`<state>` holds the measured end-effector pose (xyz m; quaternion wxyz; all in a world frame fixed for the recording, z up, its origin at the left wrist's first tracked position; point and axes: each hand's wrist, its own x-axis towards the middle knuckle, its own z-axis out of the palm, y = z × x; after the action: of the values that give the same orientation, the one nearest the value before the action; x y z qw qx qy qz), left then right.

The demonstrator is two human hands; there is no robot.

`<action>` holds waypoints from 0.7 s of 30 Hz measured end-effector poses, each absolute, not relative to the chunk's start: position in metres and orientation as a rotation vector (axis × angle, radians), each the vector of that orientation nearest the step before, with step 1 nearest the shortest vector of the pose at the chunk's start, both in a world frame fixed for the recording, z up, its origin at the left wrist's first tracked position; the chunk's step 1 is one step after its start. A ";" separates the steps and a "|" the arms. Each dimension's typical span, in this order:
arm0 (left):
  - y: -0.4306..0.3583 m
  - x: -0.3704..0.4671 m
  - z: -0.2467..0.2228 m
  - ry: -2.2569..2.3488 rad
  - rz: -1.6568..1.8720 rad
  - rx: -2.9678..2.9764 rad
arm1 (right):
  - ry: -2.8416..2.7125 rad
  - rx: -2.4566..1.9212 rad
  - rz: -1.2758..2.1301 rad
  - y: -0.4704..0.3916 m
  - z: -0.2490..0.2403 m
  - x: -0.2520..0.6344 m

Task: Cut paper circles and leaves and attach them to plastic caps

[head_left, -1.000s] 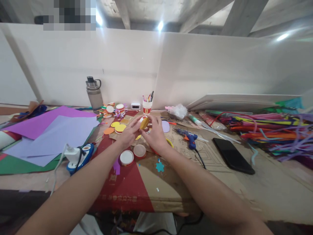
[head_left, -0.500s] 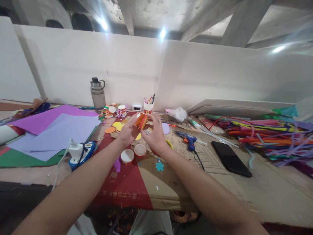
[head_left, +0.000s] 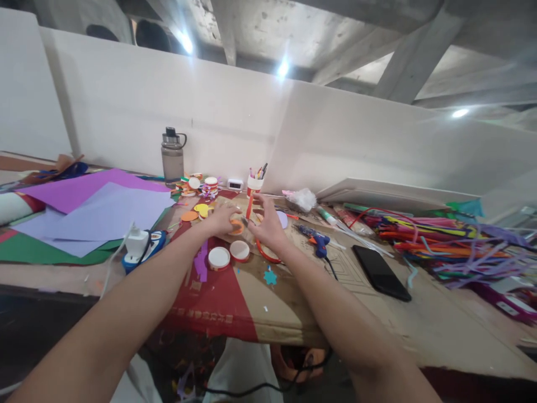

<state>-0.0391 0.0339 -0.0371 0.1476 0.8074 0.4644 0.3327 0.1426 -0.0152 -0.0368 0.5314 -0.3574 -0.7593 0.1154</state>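
My right hand (head_left: 268,228) grips a thin orange-red piece (head_left: 250,206), which stands upright, edge-on, between thumb and fingers. My left hand (head_left: 224,218) is a little to the left, its fingers closed at an orange round piece (head_left: 236,226) low over the cardboard; its grip is partly hidden. Below the right wrist lies a red loop (head_left: 268,256). Nearer to me are two white-topped round boxes with red sides, the left box (head_left: 218,258) and the right box (head_left: 240,251). A teal star-shaped cutout (head_left: 270,275) lies to their right. Yellow discs (head_left: 202,210) and an orange disc (head_left: 189,216) lie beyond my left wrist.
A blue glue gun (head_left: 320,244) and a black phone (head_left: 381,272) lie to the right, before a heap of coloured strips (head_left: 444,240). On the left are purple sheets (head_left: 104,215) and a power strip (head_left: 145,249). A bottle (head_left: 172,157) and pen cup (head_left: 254,184) stand behind.
My hands have moved apart from the orange round thing they held together. The left hand is lower with one orange piece; the right keeps the upright one. The view has shifted slightly.
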 end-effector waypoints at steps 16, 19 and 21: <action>0.007 -0.027 -0.006 0.542 0.795 1.058 | -2.120 -0.736 0.334 -0.035 -0.014 0.147; 0.007 -0.029 -0.005 0.512 0.747 1.027 | -2.107 -0.769 0.345 -0.034 -0.015 0.151; 0.008 -0.031 -0.006 0.501 0.684 1.016 | -2.109 -0.789 0.356 -0.034 -0.014 0.152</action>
<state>-0.0307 0.0075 -0.0062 0.7888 0.4718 0.2328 0.3178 0.1523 -0.0343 -0.0140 0.4180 -0.3144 -0.8404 0.1418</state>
